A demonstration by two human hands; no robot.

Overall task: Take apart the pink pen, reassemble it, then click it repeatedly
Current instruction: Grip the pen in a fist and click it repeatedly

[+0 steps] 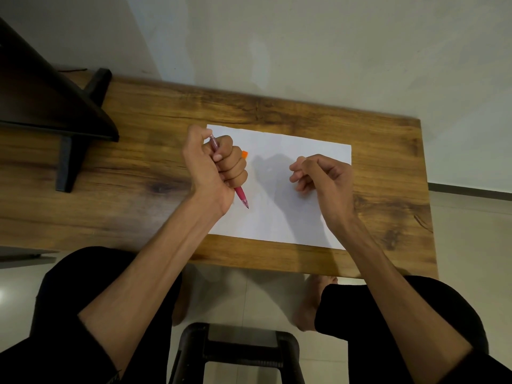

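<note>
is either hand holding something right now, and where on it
The left hand grips the pink pen in a fist around its barrel, thumb at the top, tip pointing down. The right hand has loosely curled fingers and holds nothing visible.

No legible text, label, brand, number or sign appears anywhere in the head view. The sheet of white paper [279,187] on the wooden table [155,120] carries no readable writing, and the barrel of the pink pen [240,194] shows no marking that can be made out.
</note>
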